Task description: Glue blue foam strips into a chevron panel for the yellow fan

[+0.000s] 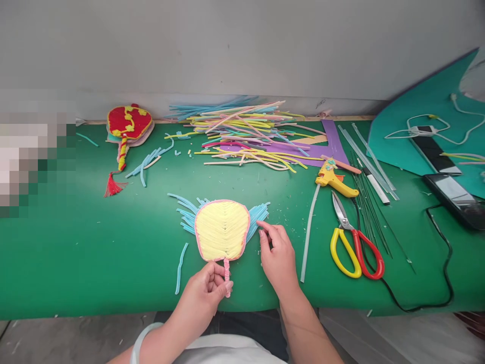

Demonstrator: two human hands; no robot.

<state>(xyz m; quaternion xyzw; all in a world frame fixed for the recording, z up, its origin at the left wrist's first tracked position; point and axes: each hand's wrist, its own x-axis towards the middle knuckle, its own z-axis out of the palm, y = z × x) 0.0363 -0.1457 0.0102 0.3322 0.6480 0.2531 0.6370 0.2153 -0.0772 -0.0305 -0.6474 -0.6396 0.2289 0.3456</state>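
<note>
A small yellow fan (222, 230) with a pink rim lies flat on the green table (76, 253), with blue strips (257, 215) sticking out from under both its sides. My left hand (206, 290) is closed in a pinch on the fan's pink handle (227, 275) at the near edge. My right hand (276, 253) rests on the table just right of the fan, fingers loosely apart, fingertips touching the blue strips and holding nothing.
Red-and-yellow scissors (356, 247) and a yellow glue gun (333, 179) with a clear glue stick (308, 232) lie to the right. A heap of coloured strips (246, 134) sits at the back. A red finished fan (127, 126) lies back left. Phones (452, 194) and cables lie far right.
</note>
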